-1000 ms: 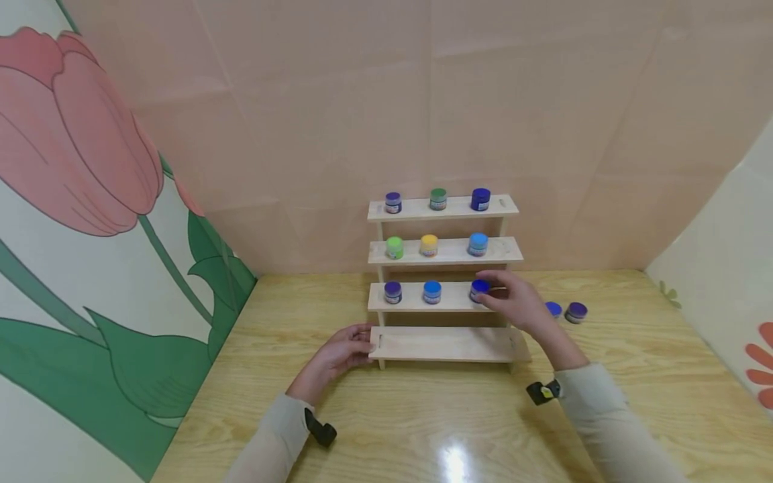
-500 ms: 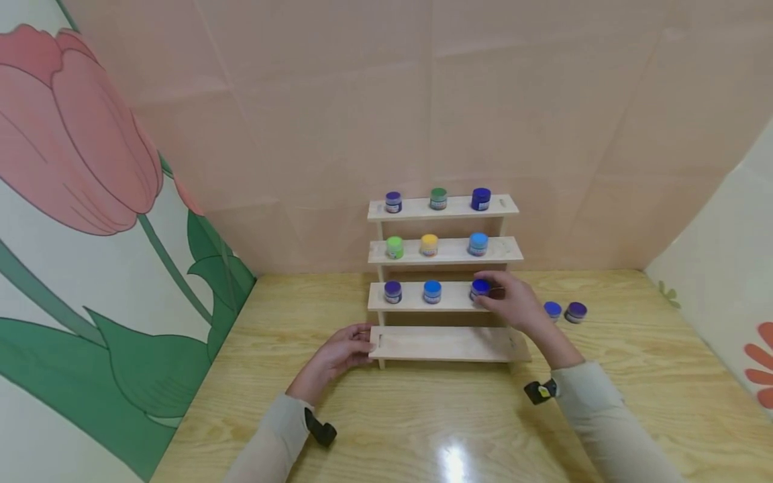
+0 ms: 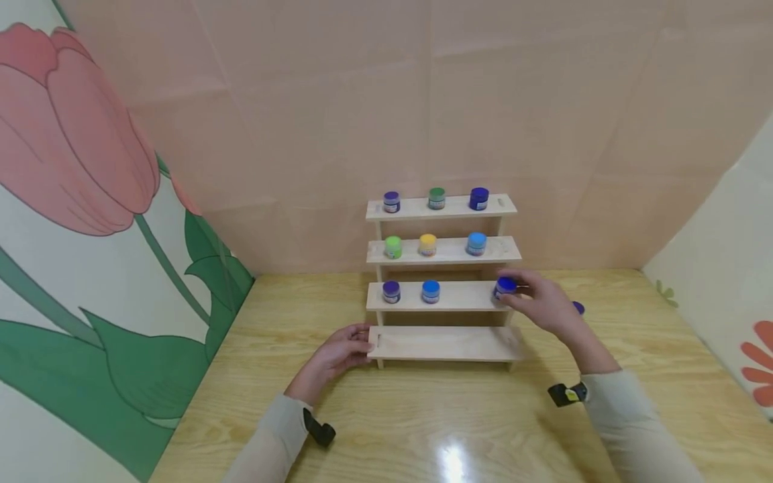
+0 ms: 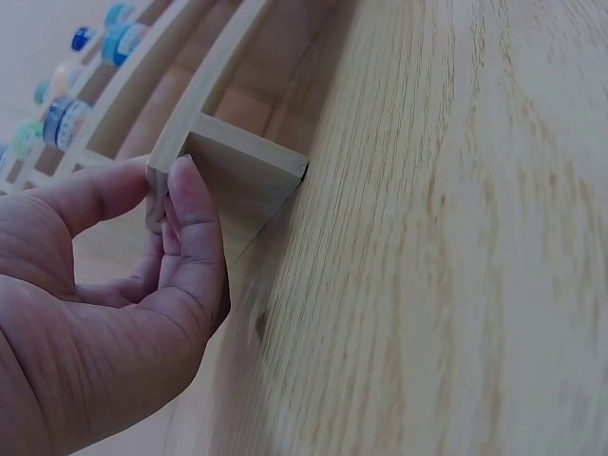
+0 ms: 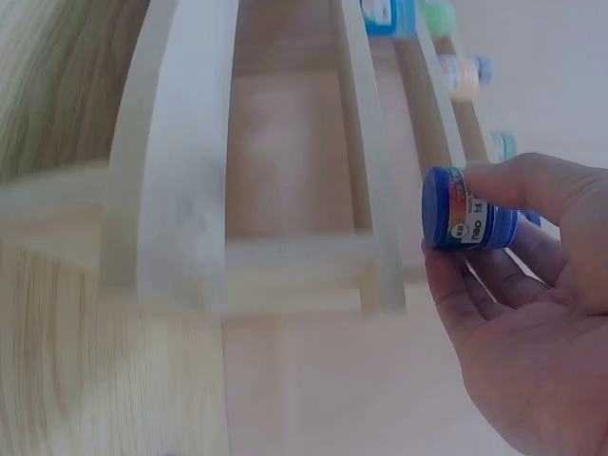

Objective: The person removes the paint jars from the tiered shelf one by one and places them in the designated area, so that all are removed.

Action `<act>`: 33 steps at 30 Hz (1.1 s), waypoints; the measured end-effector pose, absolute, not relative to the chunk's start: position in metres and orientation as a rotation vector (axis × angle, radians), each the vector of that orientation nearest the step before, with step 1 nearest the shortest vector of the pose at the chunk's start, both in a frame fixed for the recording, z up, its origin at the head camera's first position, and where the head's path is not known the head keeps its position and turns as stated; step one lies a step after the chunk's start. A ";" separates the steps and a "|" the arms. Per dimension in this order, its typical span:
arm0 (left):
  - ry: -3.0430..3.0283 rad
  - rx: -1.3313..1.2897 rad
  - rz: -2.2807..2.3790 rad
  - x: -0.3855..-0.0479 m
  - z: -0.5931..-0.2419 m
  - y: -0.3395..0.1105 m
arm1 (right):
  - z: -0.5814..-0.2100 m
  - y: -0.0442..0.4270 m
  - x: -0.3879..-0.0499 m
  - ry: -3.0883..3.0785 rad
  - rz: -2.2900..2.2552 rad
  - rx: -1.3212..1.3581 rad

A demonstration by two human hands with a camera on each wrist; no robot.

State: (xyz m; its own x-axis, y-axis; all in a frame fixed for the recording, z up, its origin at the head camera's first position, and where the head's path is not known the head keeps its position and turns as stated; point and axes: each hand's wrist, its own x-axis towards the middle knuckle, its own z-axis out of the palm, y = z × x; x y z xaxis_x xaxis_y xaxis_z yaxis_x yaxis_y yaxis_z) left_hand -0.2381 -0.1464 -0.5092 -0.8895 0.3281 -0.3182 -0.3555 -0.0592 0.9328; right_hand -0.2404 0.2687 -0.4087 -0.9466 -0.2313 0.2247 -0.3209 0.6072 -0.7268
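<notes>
A four-tier wooden rack point(image 3: 443, 343) stands on the table. My left hand point(image 3: 339, 351) pinches the left end of its lowest shelf; in the left wrist view, thumb and fingers of the left hand point(image 4: 142, 285) grip the shelf's corner. My right hand point(image 3: 541, 305) pinches a dark blue jar point(image 3: 505, 287) at the right end of the second shelf from the bottom. The right wrist view shows the blue jar point(image 5: 465, 211) between thumb and fingers of the right hand point(image 5: 532, 304). A purple jar point(image 3: 391, 292) and a blue jar point(image 3: 431, 291) sit on that same shelf.
Higher up are a green jar point(image 3: 393, 247), a yellow jar point(image 3: 427, 245), a light blue jar point(image 3: 476, 244) and three more on the top shelf point(image 3: 413, 208). A purple lid point(image 3: 578, 308) shows behind the right hand. A pinkish backdrop point(image 3: 314, 134) stands behind.
My right hand has moved to the right with the dark blue jar, from beside the middle blue jar to the shelf's right end. The left hand keeps its grip on the rack.
</notes>
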 end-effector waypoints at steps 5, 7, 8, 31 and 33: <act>1.757 -0.028 2.003 -0.238 -0.509 -0.146 | -0.405 0.290 -0.234 -2.745 1.203 0.434; 1.757 -0.028 2.004 -0.238 -0.508 -0.146 | -0.405 0.299 -0.233 -2.752 1.172 0.426; 1.758 -0.027 2.005 -0.238 -0.508 -0.146 | -0.406 0.304 -0.232 -2.758 1.154 0.417; 1.763 -0.018 1.988 -0.238 -0.508 -0.147 | -0.436 0.402 -0.237 -2.798 1.140 0.358; 1.763 -0.020 1.985 -0.238 -0.507 -0.147 | -0.440 0.409 -0.238 -2.793 1.145 0.341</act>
